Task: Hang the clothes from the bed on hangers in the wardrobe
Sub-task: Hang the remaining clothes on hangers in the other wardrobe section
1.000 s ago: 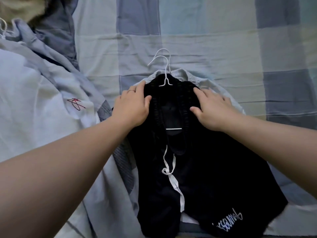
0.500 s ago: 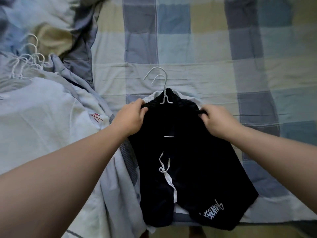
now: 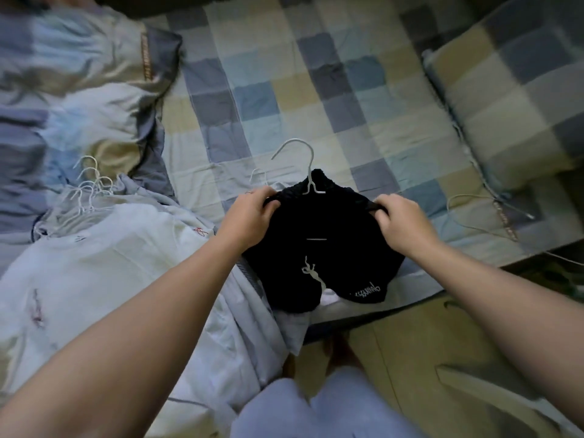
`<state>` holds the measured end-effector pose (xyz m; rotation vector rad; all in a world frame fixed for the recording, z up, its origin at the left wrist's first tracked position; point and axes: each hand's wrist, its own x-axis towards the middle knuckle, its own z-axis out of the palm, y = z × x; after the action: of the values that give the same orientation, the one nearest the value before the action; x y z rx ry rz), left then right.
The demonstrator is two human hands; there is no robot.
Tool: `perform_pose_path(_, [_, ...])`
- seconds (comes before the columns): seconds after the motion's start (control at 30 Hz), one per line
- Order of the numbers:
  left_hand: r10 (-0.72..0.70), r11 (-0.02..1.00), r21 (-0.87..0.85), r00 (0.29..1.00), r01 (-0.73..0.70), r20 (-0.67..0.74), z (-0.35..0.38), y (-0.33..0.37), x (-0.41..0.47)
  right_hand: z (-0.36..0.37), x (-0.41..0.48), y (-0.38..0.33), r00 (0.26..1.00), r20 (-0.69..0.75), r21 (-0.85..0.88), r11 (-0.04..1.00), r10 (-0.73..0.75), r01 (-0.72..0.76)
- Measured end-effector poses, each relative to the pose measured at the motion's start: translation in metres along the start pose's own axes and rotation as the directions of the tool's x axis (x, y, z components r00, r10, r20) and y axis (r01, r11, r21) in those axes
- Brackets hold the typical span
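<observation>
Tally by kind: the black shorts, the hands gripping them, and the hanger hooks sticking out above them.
black shorts: 1
hands: 2, left hand and right hand
hanger hooks: 2, big hook and small hook
Total: 5

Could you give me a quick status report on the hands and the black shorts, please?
Left hand, right hand: each gripping black shorts waistband. Shorts on white hanger at bed edge. Nothing in the way.

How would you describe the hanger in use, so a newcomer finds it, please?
On the checked bed, find the black shorts near its front edge. The white hanger pokes its hook from their waistband. No other hanger holds anything black.
</observation>
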<state>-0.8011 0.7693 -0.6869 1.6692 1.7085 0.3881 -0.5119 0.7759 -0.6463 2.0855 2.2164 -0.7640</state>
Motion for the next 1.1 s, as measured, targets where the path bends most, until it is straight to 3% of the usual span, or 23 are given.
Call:
perform_pose_path(0.2, [0.229,0.973,0.011,0.972,-0.229,-0.05,-0.057,0.089,-0.03,-0.079,-0.081,-0.005,0.988,-0.123,0.095,0.992,0.091,-0.079])
perform_pose_path(0.4, [0.466,0.885,0.013,0.884,-0.466,-0.043,-0.091,0.174,-0.045,-0.143,-0.158,0.005,0.956,-0.248,0.181,0.976,0.16,-0.117])
perform_pose_path(0.57, [0.662,0.749,0.022,0.749,-0.662,-0.024,-0.1,0.264,-0.054,-0.196,-0.229,0.025,0.881,-0.405,0.276,0.951,0.246,-0.139])
perform_pose_path(0.73, [0.82,0.571,-0.016,0.571,-0.821,-0.04,-0.086,0.373,-0.088,-0.247,-0.32,0.052,0.786,-0.502,0.39,0.905,0.362,-0.167])
perform_pose_path(1.1, [0.973,0.214,-0.147,0.224,-0.966,-0.055,0.003,0.579,-0.264,-0.299,-0.583,0.091,0.47,-0.692,0.44,0.837,0.547,-0.327])
